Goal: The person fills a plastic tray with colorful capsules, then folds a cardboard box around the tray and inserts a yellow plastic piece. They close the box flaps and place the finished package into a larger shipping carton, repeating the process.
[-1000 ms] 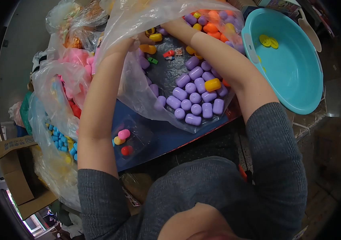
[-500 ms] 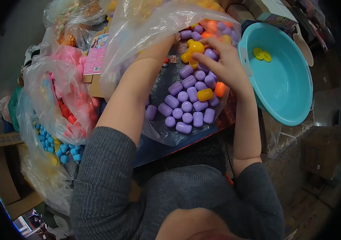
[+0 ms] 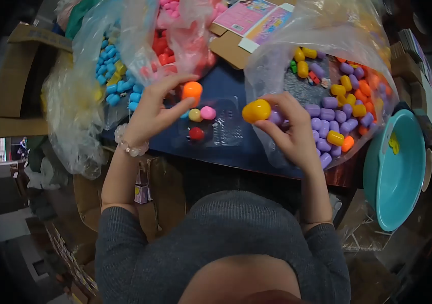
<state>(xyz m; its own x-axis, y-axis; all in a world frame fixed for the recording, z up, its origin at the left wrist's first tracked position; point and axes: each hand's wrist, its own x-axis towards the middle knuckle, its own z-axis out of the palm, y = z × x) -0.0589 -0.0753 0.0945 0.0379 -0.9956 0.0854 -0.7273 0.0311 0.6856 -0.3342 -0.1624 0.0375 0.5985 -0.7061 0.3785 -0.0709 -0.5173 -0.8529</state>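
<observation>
Over the table's left part, my left hand [image 3: 158, 109] grips an orange plastic capsule [image 3: 192, 92] between thumb and fingers. A bracelet of pale beads [image 3: 134, 148] circles that wrist. My right hand [image 3: 292, 126] pinches a yellow rounded capsule [image 3: 256, 110], and a purple capsule [image 3: 276, 117] shows right behind it by the palm. Between the hands lies a clear plastic blister tray [image 3: 228, 129] with a red piece [image 3: 195, 134], a pink one [image 3: 208, 112], a cream one [image 3: 195, 115] and a partly hidden blue one. To the right, a clear bag [image 3: 271, 76] lies open, spilling purple, yellow and orange capsules.
Bags of blue capsules [image 3: 108, 63] and red pieces [image 3: 163, 50] line the back left. Flattened printed cardboard [image 3: 231, 48] lies at the back. Off the right edge stands a turquoise basin [image 3: 373, 172] holding yellow pieces. A cardboard box [image 3: 16, 86] sits far left.
The view has swung left. My left hand has come out of the capsule bag and now holds an orange capsule over the tray. My right hand has moved left, holding a yellow capsule.
</observation>
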